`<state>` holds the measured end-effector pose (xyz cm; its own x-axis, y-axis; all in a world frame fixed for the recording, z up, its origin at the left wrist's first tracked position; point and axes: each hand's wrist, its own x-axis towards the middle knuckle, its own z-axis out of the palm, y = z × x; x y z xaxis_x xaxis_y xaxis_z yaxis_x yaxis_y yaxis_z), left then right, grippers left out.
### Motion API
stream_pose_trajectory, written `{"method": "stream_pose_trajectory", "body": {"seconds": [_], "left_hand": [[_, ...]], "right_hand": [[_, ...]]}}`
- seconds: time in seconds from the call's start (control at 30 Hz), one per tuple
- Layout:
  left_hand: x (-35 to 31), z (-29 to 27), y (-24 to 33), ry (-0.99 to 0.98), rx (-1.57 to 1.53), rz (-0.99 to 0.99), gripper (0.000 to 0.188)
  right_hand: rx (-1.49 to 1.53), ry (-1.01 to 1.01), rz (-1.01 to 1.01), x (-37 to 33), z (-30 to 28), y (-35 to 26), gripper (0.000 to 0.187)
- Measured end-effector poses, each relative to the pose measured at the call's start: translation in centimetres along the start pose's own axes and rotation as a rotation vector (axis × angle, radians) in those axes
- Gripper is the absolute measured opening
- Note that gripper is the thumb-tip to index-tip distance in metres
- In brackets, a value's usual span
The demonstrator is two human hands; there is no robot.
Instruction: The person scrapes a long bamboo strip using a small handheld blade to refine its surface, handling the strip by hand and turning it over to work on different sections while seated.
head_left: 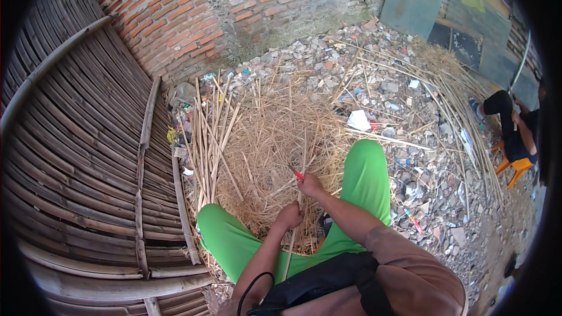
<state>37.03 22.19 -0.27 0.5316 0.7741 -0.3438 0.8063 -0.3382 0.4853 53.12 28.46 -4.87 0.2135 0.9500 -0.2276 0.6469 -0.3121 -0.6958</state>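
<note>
My right hand (311,185) is closed around a small knife with a red handle (299,176), its thin blade pointing up and to the left. Just below and to the left, my left hand (289,216) grips a long, pale bamboo strip (289,256). The strip slants from my lap up between my green-clad knees, passing beside the knife hand. Whether the blade touches it, I cannot tell. A wide heap of straw-coloured shavings (266,134) covers the ground in front of both hands.
Several loose bamboo strips (212,140) lean at the heap's left edge. A slatted bamboo wall (88,158) stands at my left, a brick wall (175,23) ahead. Rubble and litter (421,187) cover the right side, where another person (515,123) sits on an orange stool (516,167).
</note>
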Motion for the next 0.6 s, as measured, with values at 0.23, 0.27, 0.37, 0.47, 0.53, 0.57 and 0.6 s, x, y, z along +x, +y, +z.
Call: {"method": "stream_pose_trajectory", "body": {"seconds": [0.23, 0.27, 0.37, 0.47, 0.53, 0.57, 0.6], "left_hand": [[0.8, 0.9, 0.2, -0.005, 0.014, 0.032, 0.042], [0.8, 1.0, 0.1, -0.005, 0.017, 0.033, 0.042], [0.8, 0.7, 0.3, -0.012, 0.009, 0.037, 0.042], [0.7, 0.2, 0.9, -0.039, -0.004, 0.012, 0.043], [0.6, 0.1, 1.1, -0.053, -0.024, 0.007, 0.042], [0.7, 0.1, 1.0, -0.056, -0.026, 0.009, 0.042], [0.7, 0.0, 0.8, -0.046, -0.016, 0.003, 0.043]], "right_hand": [[-0.028, 0.028, -0.014, -0.1, -1.1, 0.9, 0.032], [-0.021, 0.022, -0.018, -0.1, -1.2, 0.9, 0.032], [-0.016, 0.014, -0.016, -0.2, -1.3, 0.6, 0.031], [-0.013, 0.024, -0.005, -0.3, -1.4, 0.7, 0.031], [-0.008, 0.035, 0.001, -0.3, -1.6, 0.7, 0.031], [0.000, 0.016, 0.011, -0.3, -1.7, 0.5, 0.032], [0.009, -0.002, 0.021, -0.3, -1.7, 0.2, 0.032]]}}
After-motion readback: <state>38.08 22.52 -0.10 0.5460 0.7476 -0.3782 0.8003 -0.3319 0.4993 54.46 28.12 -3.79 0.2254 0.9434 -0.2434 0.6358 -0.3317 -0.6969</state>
